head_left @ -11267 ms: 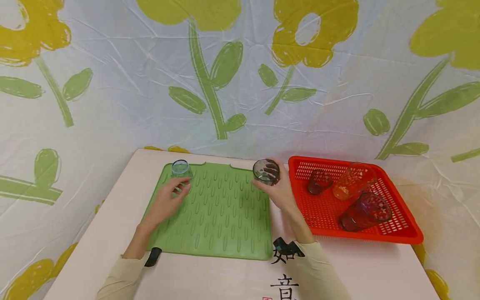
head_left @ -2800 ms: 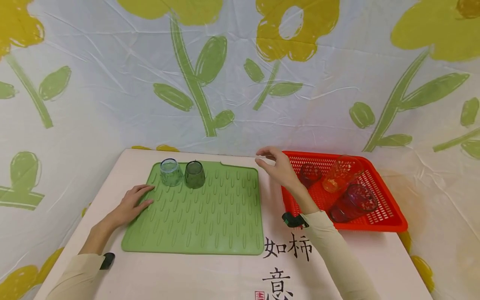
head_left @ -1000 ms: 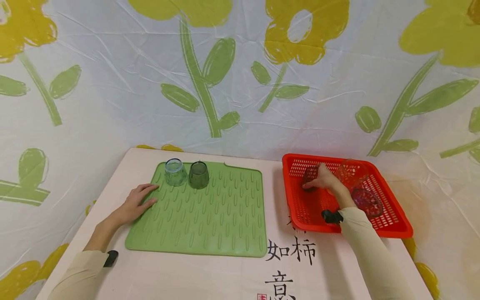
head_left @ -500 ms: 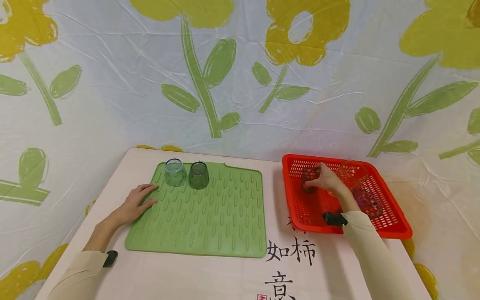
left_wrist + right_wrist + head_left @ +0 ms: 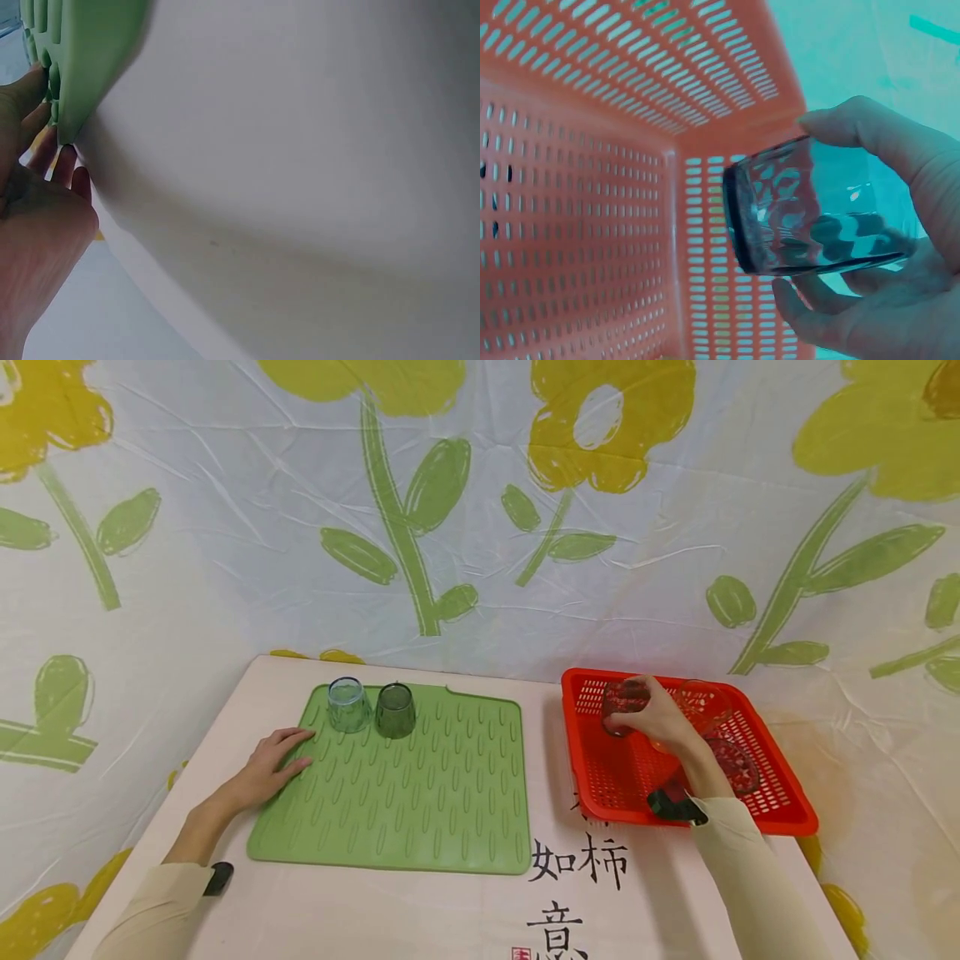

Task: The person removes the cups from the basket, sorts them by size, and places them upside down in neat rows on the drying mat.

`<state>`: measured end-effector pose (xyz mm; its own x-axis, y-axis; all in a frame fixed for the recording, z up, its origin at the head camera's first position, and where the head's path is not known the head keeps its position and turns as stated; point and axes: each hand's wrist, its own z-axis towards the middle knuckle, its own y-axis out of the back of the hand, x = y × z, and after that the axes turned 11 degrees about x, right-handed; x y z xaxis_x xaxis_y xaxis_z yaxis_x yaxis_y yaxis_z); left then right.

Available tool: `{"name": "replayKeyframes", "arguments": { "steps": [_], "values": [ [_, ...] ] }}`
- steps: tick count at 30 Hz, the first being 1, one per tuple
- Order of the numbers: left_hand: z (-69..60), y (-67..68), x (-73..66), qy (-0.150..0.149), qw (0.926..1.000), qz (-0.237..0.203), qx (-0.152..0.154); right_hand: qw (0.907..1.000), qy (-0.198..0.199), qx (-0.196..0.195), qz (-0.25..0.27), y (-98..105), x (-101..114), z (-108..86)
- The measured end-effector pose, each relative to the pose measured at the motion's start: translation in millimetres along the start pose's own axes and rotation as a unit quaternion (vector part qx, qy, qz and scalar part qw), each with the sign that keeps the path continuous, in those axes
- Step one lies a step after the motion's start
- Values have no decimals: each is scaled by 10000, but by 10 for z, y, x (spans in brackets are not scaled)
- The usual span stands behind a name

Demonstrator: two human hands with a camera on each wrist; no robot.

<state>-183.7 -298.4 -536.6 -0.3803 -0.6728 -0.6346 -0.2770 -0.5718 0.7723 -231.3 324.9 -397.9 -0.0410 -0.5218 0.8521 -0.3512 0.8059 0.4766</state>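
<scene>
My right hand (image 5: 660,720) grips a short dark tinted glass (image 5: 615,703) in the back left part of the red basket (image 5: 697,827). In the right wrist view, the thumb lies on one side of this tumbler (image 5: 810,210) and the fingers on the other, with its dark thick base toward the basket wall. My left hand (image 5: 266,768) rests at the left edge of the green ridged mat (image 5: 405,802), fingertips on its border. Toward the mat's back left corner stand a light blue glass (image 5: 348,706) and, beside it, a grey glass (image 5: 396,710).
Also in the basket are a clear glass (image 5: 705,703) and a purple patterned glass (image 5: 733,767), both partly hidden by my right hand and forearm. A white table (image 5: 375,914) with black characters lies in front. A flowered cloth (image 5: 300,510) hangs behind.
The grey glass went from my right hand onto the mat beside the blue one. My right hand then reached into the basket, gripped the dark glass and has raised it slightly. The left hand stays put lately.
</scene>
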Motion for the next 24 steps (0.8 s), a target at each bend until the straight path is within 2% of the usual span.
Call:
{"name": "replayKeyframes", "arguments": {
  "steps": [4, 8, 15, 24],
  "values": [
    [2, -3, 3, 17, 10000, -11, 0, 9997, 172, -182, -34, -27, 11, -47],
    [-4, -5, -9, -28, 10000, -24, -15, 9995, 80, -301, -67, -77, 26, -84],
    [3, 12, -85, 48, 10000, -28, -60, 9985, 228, -395, 303, -227, 146, -87],
    [65, -38, -194, 147, 9990, 136, -399, 9959, 508, -461, 589, -424, 279, -34]
  ]
}}
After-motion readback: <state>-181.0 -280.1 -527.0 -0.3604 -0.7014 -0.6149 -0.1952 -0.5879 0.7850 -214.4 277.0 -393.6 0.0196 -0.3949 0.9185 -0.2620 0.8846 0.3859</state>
